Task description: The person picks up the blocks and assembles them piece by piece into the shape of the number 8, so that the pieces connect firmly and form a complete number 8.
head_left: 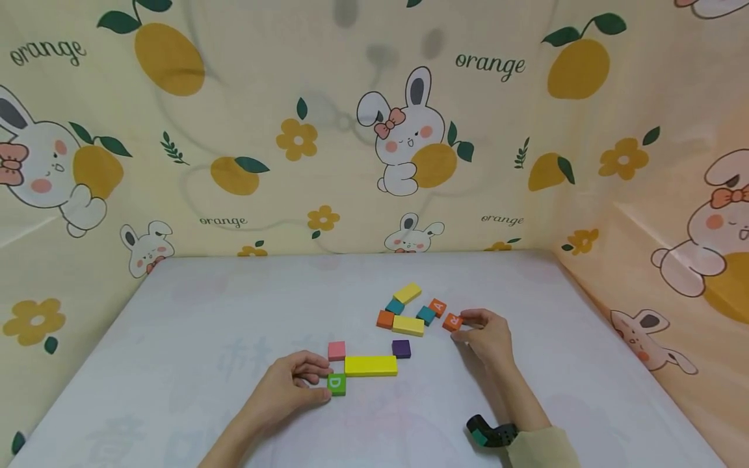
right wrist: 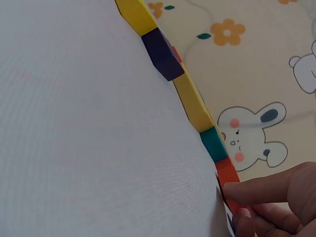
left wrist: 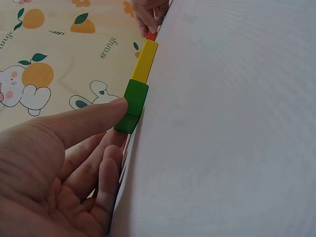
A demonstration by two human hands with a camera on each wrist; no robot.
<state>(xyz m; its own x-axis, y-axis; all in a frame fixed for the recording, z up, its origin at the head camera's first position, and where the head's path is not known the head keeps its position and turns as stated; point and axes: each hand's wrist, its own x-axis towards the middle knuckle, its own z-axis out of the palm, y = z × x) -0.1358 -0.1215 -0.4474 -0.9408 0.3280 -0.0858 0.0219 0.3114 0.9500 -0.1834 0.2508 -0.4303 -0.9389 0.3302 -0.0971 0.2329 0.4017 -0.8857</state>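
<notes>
I see the left hand (head_left: 290, 380), its grip clamped on the green D block (head_left: 336, 384), at the left end of the yellow bar (head_left: 371, 366) on the counter (head_left: 175, 364). The right hand (head_left: 490, 335) pinches the orange R block (head_left: 453, 322) in its grip, closer to the counter's far and right edges, near the orange A block (head_left: 437, 307). A pink block (head_left: 336, 351) sits beyond the green one; a purple block (head_left: 401, 349) is by the bar's right end.

Soft even light, faint blurred shadows across backdrop (head_left: 333, 71), dimmer wrist views
</notes>
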